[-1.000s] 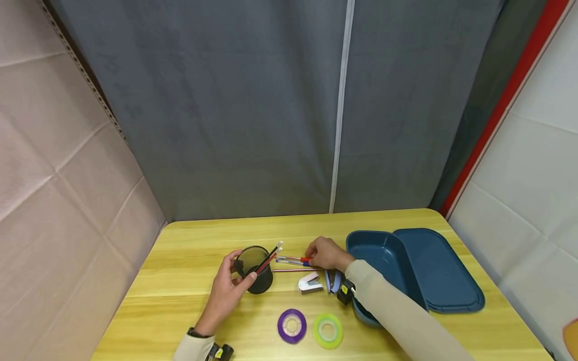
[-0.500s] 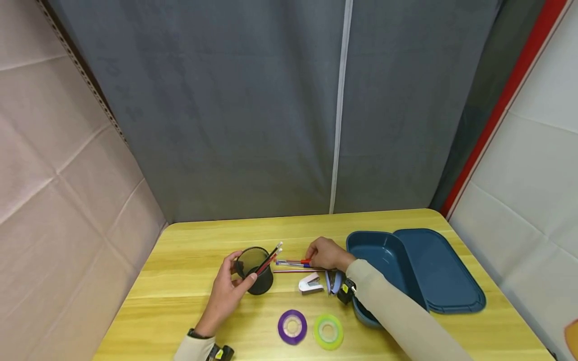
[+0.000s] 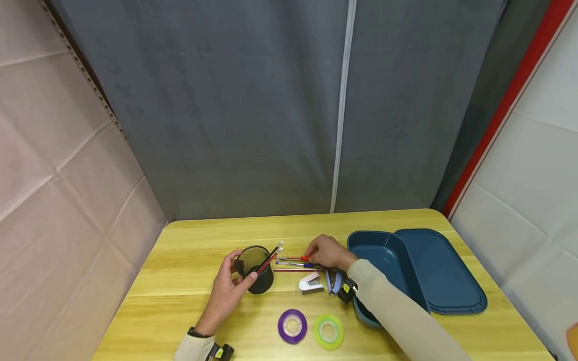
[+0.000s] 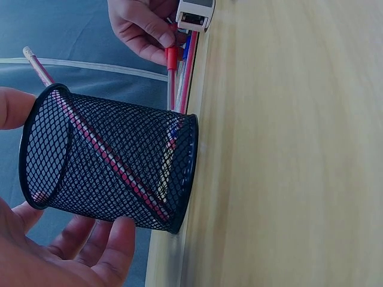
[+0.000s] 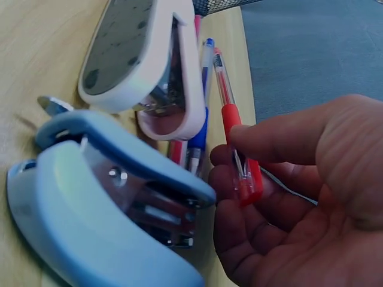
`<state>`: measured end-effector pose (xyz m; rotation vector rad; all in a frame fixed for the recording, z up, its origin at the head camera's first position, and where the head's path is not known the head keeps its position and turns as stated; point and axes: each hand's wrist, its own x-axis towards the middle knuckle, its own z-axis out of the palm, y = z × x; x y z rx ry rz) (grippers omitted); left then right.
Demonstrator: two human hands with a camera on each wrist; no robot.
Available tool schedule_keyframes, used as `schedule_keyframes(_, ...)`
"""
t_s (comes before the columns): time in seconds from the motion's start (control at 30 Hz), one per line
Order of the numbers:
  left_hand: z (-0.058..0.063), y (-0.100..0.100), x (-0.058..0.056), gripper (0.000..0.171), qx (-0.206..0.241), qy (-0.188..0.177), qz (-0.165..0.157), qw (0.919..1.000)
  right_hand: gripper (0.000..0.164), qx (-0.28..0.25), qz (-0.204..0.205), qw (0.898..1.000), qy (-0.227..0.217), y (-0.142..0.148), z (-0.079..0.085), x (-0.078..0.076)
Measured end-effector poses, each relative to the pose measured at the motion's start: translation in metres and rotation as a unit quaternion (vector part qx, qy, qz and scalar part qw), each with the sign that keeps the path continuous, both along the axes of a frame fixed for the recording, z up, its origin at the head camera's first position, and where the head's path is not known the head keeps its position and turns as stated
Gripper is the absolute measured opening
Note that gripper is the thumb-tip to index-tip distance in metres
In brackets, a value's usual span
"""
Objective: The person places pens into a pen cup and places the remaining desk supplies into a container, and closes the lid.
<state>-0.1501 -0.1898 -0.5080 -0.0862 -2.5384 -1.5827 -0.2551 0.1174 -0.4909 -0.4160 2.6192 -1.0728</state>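
Observation:
My left hand (image 3: 228,288) grips a black mesh pen cup (image 3: 262,285), thumb on one side and fingers on the other. Pencils (image 3: 269,258) lean out of the cup towards the right. To its right, my right hand (image 3: 328,251) pinches a red pen (image 5: 230,116) between thumb and fingers at the capped end. Beside that pen lie a blue pen (image 5: 198,134) and a dark red pencil (image 3: 295,270) on the table. A white stapler (image 3: 310,283) and a light-blue device resembling a hole punch (image 5: 108,209) sit just in front of the right hand.
A purple tape roll (image 3: 292,339) and a green tape roll (image 3: 328,345) lie near the front. At the right, a deep blue box (image 3: 377,245) stands beside its flat lid (image 3: 440,271), partly under the right forearm. A grey curtain (image 3: 248,110) hangs behind the wooden table (image 3: 149,301).
The red pen has separated a little from the blue pen, shifting towards the back as my right hand takes hold of it. My left hand and the cup have stayed in place.

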Motion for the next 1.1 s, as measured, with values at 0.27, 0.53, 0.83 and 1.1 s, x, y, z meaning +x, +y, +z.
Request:
schedule_keyframes(0.27,0.001,0.0,0.001,0.074,0.003,0.0,-0.004,1.0,0.01,-0.018,-0.017,1.0,-0.008,0.0,0.004,0.001)
schedule_keyframes(0.53,0.002,0.0,0.001,0.072,0.01,-0.006,-0.007,0.9999,0.012,-0.039,-0.026,0.999,0.001,0.002,0.011,0.002)
schedule_keyframes(0.83,0.003,-0.001,0.001,0.072,0.015,-0.01,-0.007,0.9998,0.008,-0.046,-0.044,0.997,0.034,0.002,0.028,0.007)
schedule_keyframes(1.1,0.001,-0.001,0.001,0.072,0.013,-0.005,-0.009,0.9999,0.007,-0.064,-0.052,0.996,0.036,0.003,0.037,0.012)
